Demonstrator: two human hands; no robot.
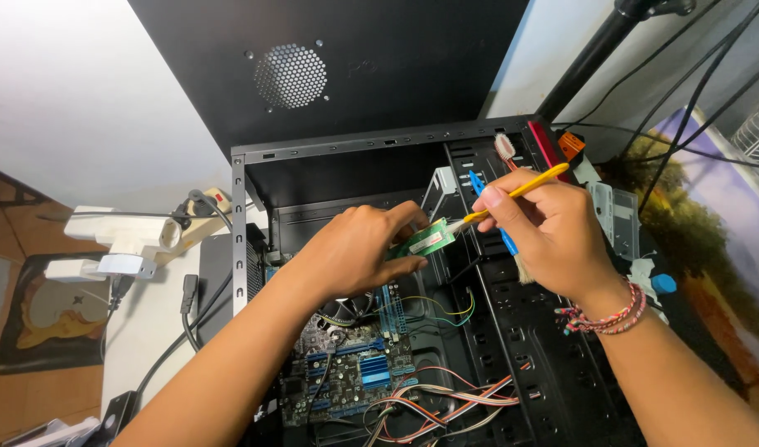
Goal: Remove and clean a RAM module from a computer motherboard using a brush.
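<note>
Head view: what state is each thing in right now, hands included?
Left hand: pinching the green circuit card.
Green circuit card: held above the case, clear of its slot.
Right hand: gripping the yellow-handled brush.
Yellow-handled brush: bristles touching the card.
Computer case: open, side panel off.
Motherboard: exposed, cables loose beside it.

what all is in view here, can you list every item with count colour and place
computer case: 1, black, open, centre
side panel: 1, black with round vent, leaning behind the case
motherboard: 1, dark with blue slots, bottom of the case
wire bundle: 1, multicoloured, lower centre
small circuit card: 1, green, pinched in the left hand
brush: 1, yellow handle, in the right hand, tip at the card
second brush: 1, blue handle, behind the right hand
power strip: 1, white, left of the case
cables: several, black, left side
bracelets: a few, red and mixed, right wrist
left hand: 1, holding the card
right hand: 1, holding the yellow brush
</note>
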